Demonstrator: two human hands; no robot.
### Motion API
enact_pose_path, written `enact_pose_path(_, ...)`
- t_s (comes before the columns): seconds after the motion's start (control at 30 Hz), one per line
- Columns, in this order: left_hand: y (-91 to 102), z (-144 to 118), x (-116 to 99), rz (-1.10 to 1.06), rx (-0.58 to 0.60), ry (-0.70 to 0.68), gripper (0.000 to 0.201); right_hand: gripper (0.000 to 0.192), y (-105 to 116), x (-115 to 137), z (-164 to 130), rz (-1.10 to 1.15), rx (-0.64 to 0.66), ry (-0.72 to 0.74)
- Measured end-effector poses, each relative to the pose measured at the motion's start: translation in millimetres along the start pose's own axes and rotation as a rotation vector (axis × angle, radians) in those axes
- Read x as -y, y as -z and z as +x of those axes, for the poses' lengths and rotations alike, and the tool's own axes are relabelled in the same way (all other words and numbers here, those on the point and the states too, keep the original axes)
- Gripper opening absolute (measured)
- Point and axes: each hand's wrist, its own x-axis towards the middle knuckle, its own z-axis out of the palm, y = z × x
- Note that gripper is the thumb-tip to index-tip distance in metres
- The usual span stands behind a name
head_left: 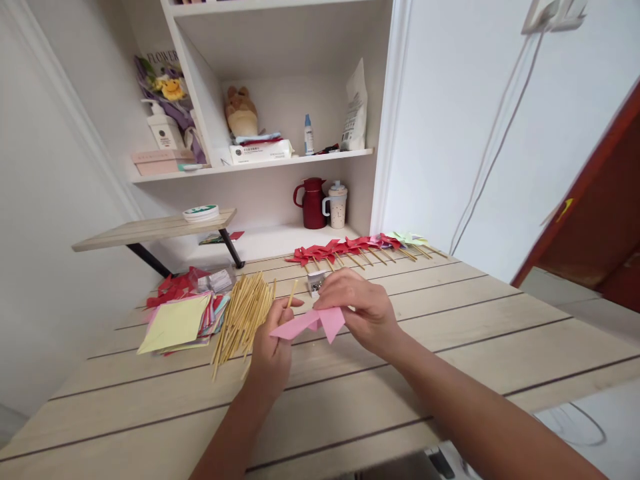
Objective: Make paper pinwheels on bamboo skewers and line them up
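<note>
Both hands are up over the pale wooden plank desk (450,347), working a folded pink paper pinwheel (311,323) between them. The left hand (273,347) grips the pinwheel's left side, fingers clenched on it, and a thin wooden stick (292,293) rises just above that thumb; whether the hand also holds the stick is hard to tell from here. The right hand (361,310) pinches the paper's upper middle, fingertips closed on the fold. Just left of the hands lies a loose heap of bamboo sticks (243,317), and beside that a stack of coloured paper squares (177,323) with a yellow sheet on top. Behind the hands sits a small clear box of pins (316,281). Along the desk's far edge runs a row of finished red, pink and green pinwheels (360,247).
</note>
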Motion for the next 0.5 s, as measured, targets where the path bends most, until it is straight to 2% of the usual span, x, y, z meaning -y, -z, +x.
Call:
enact_pose_path(0.13, 0.9, -2.3, -3.9, 0.096, -0.05, -0.085, 0.021, 0.025, 2.1, -1.3, -0.9, -0.008, -0.027, 0.039)
enact_pose_path(0.3, 0.9, -4.7, -8.3, 0.207, -0.19, -0.166, 0.025, 0.025, 3.8, -1.5, -3.3, 0.001, -0.039, 0.066)
enact_pose_path(0.5, -0.4, -7.2, -11.9, 0.237, -0.192, -0.223, 0.028, 0.025, 4.9, 5.4, -2.0, 0.054, -0.08, 0.061)
